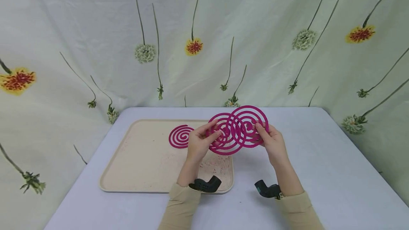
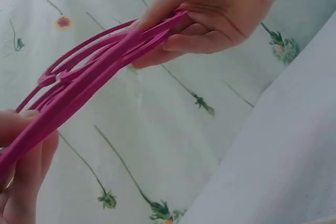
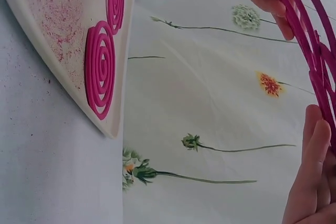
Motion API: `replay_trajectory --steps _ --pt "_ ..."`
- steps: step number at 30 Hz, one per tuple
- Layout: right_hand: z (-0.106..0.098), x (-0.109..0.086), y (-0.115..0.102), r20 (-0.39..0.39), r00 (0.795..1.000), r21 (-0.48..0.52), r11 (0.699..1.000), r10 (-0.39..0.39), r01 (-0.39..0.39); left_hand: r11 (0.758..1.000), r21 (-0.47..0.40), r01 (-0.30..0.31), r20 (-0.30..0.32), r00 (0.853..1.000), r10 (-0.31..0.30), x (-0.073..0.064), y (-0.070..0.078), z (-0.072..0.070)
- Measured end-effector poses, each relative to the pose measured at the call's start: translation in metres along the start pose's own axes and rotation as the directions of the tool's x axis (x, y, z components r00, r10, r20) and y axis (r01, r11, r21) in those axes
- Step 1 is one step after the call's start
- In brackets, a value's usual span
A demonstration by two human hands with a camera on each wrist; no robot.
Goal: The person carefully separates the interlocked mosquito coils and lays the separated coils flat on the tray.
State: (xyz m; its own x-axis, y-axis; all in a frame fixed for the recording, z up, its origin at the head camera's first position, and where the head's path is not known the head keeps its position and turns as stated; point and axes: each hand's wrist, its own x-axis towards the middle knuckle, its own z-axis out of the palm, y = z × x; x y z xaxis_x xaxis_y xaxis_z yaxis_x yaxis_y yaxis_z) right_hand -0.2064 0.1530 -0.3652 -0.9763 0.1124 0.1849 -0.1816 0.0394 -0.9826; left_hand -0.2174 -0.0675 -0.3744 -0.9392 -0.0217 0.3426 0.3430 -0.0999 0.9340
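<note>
Two magenta mosquito coils are held up in front of me, overlapping and joined where they cross. My left hand (image 1: 198, 144) pinches the left mosquito coil (image 1: 226, 153) between thumb and fingers. The right mosquito coil (image 1: 247, 107) is held the same way by my right hand (image 1: 274, 142). Seen nearly edge-on in the left wrist view, the joined coils (image 2: 89, 80) run slanting from one hand to the other, with a small gap between some turns. Behind my left hand, another mosquito coil (image 1: 179, 147) lies on a beige tray (image 1: 140, 166).
In the right wrist view, mosquito coils (image 3: 100, 72) lie near the tray's far corner, with another coil (image 3: 115, 3) beside them. Magenta crumbs are scattered over the tray's right side. A white table (image 1: 329, 173) extends rightward. Flower-printed cloth (image 1: 262, 45) hangs behind it.
</note>
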Motion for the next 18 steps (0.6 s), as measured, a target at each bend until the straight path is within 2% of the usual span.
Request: replay_trajectory --steps 2,4,7,10,14,16,18 --pt "0.002 -0.001 -0.001 0.017 1.000 0.003 1.000 0.000 0.000 0.999 -0.038 -0.023 -0.083 0.996 0.020 0.000 -0.001 0.004" --pt "-0.001 -0.001 -0.002 0.064 0.998 -0.014 1.000 0.006 -0.005 0.996 -0.074 -0.044 -0.142 0.989 0.034 0.000 -0.001 0.009" --pt "-0.008 -0.001 -0.003 0.138 0.990 -0.053 0.999 0.015 -0.008 0.991 -0.115 -0.066 -0.194 0.980 0.043 -0.001 -0.002 0.015" --pt "-0.015 -0.001 -0.003 0.211 0.977 -0.074 0.997 0.015 0.000 0.989 -0.119 -0.086 -0.216 0.975 0.059 -0.003 -0.003 0.021" --pt "-0.023 0.001 -0.003 0.288 0.958 -0.103 0.995 0.017 0.013 0.989 -0.107 -0.099 -0.178 0.981 0.079 -0.004 -0.003 0.021" --pt "-0.029 0.002 -0.003 0.319 0.948 -0.126 0.992 0.024 0.017 0.992 -0.096 -0.085 -0.108 0.991 0.075 -0.003 -0.002 0.016" --pt "-0.035 0.002 -0.003 0.353 0.935 -0.157 0.987 0.038 0.019 0.996 -0.074 -0.056 0.010 0.998 0.057 -0.002 -0.001 0.007"
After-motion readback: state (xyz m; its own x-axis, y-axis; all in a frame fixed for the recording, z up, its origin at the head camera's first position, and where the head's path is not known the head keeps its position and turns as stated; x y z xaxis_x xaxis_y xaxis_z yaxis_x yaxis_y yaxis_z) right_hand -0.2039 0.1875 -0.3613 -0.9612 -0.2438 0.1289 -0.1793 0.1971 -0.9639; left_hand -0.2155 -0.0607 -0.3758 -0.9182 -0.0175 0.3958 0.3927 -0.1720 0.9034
